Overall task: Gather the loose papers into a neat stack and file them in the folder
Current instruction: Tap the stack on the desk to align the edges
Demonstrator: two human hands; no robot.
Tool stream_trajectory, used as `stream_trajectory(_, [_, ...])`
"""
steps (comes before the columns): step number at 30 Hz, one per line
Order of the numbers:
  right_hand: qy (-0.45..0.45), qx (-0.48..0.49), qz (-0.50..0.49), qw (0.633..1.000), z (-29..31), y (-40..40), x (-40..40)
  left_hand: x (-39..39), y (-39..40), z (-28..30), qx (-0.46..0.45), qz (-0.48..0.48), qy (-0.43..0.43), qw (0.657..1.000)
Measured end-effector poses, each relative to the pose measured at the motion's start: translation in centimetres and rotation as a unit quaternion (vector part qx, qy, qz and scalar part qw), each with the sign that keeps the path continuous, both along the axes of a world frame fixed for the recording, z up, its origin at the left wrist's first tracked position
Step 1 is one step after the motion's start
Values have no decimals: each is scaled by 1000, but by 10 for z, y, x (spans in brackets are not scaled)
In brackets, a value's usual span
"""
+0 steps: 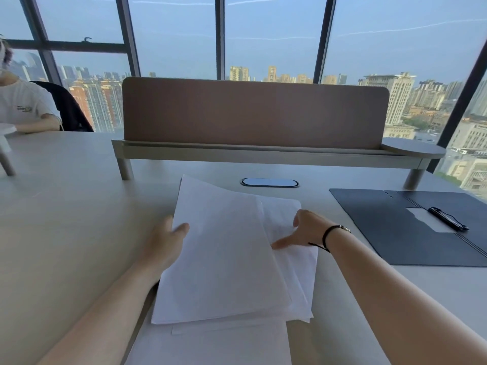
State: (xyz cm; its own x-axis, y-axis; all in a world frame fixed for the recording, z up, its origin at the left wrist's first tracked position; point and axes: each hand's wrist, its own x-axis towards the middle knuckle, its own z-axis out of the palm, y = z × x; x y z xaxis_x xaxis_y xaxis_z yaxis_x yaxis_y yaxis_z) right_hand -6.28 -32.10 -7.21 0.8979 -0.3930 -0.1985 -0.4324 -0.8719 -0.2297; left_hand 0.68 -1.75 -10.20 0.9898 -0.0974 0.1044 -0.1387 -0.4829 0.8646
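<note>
Several loose white papers (224, 259) lie overlapped and askew on the pale desk in front of me. My left hand (164, 243) grips the left edge of the top sheets, thumb on top, and lifts that side a little. My right hand (303, 230) rests flat on the lower sheets at the right, fingers spread and pointing left toward the top sheet's edge. One more sheet (210, 346) lies nearest me under the pile. A dark folder (395, 227) lies open flat at the right, apart from the papers, with a black clip (448, 218) and a white label inside.
A brown divider panel (255, 111) on a raised shelf crosses the desk's far side. An oval cable port (269, 182) sits just beyond the papers. Another person in a white shirt (23, 106) sits at the far left. Windows stand behind.
</note>
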Motion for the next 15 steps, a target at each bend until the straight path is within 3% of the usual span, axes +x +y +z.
stream_trajectory(4, [61,15,-6,998,10,2,2,4,0,0,-38,5,1,999])
stream_trajectory(9, [43,54,10,998,15,3,-7,6,2,-1,-107,-23,-8,994])
stream_trajectory(12, [-19,185,-12,982,10,-2,-15,7,2,1,-157,-18,-4,987])
stream_trajectory(15, [-128,298,-50,945,2,-14,-29,13,7,1,-205,0,22,978])
